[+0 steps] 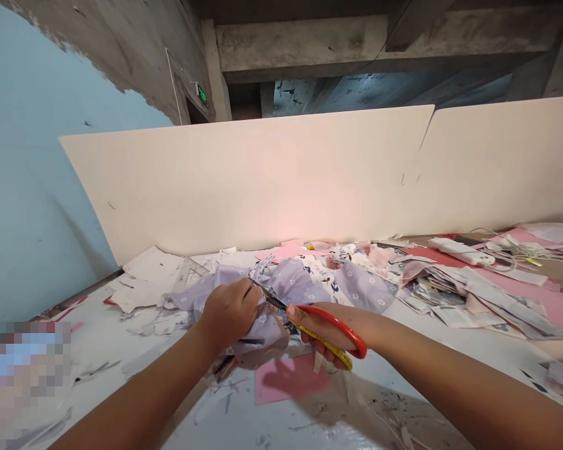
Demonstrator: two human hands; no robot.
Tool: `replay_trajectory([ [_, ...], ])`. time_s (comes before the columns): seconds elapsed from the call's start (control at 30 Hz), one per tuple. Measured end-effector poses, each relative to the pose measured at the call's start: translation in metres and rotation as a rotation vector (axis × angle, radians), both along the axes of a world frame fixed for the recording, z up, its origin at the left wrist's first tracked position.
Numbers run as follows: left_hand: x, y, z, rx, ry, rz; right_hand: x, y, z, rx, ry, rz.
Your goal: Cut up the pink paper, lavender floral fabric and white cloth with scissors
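Note:
My left hand [232,312] is closed on a bunch of lilac fabric [267,331] printed with small white flowers. In my right hand [316,328] is a pair of scissors [342,331] with one red and one yellow handle. Their blades point up and left, lying against the fabric beside my left fingers. How far the blades are apart I cannot make out. More lilac cloth [366,284] spreads behind both hands, with a white strip of dark floral print [326,284] across it. Below my hands a pink sheet [276,381] lies on the white table [225,415].
White paper pieces [147,275] and a clear ruler [192,275] lie at the back left. Stacked fabric scraps [450,290] and a white power strip [462,251] are on the right. A tall white panel [263,187] stands along the table's back edge.

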State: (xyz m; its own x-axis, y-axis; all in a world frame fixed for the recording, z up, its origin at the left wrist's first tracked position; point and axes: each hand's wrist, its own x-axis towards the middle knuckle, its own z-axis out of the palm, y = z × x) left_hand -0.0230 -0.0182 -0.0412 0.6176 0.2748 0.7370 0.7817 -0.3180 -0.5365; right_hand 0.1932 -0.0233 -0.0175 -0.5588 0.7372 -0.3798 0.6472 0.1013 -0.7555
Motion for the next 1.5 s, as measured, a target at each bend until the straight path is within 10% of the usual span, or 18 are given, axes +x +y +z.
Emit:
replay_trajectory([
  [0.67,0.001,0.006,-0.017,-0.592,-0.313,0.353,-0.001,0.017,-0.023,0.082,0.038,-0.162],
  [1.5,-0.003,0.008,-0.033,-0.518,-0.236,0.18,0.008,0.014,-0.01,0.187,-0.004,0.116],
])
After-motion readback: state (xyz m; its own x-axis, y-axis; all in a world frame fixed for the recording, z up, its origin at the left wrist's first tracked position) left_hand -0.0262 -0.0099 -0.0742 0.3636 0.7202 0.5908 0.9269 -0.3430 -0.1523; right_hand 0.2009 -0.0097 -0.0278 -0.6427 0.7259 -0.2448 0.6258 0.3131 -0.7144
